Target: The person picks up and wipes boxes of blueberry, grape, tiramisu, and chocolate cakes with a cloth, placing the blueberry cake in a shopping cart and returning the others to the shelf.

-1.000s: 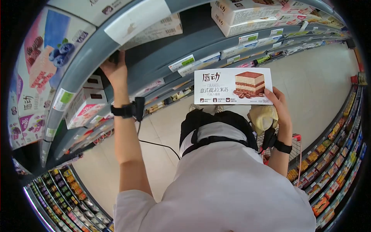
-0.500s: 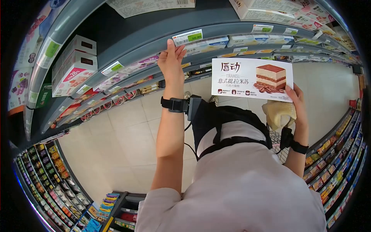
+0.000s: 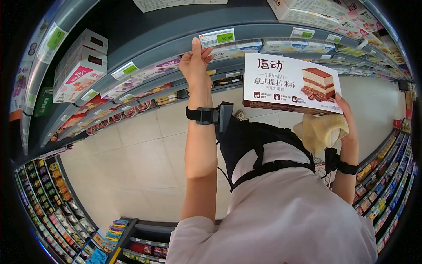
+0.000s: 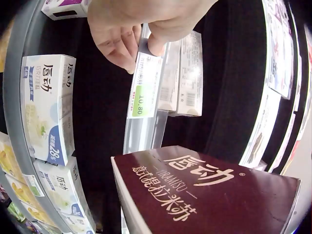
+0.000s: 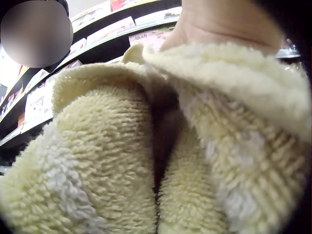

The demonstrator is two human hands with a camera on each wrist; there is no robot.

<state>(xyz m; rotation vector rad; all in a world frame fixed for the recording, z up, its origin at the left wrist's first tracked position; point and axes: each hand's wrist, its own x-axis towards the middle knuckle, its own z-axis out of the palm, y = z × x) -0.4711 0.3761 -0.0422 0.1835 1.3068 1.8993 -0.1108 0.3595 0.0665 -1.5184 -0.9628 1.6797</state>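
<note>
My right hand [image 3: 348,115] grips the right end of a white tiramisu cake box [image 3: 281,83], thumb over its printed front. A pale yellow terry towel [image 3: 321,132] hangs at the same hand, below the box; its looped pile [image 5: 102,146] fills most of the right wrist view. In the left wrist view the box's dark maroon side [image 4: 204,190] shows at the bottom. My left hand [image 3: 195,66] holds the front edge of a grey shelf [image 3: 167,48], fingers curled below and thumb at the end of a price label [image 3: 216,38] reading 10.80.
Two white cake boxes [image 3: 81,72] stand on the shelf at left, and more boxes [image 3: 312,15] are stacked at upper right. Lower shelves hold blue-and-white boxes [image 4: 48,107]. Snack racks [image 3: 52,207] stand at lower left, beyond the tiled floor [image 3: 145,154].
My left hand has come out from deep in the shelf to its front edge by the price label. The box in my right hand has tipped, showing its dark lower side.
</note>
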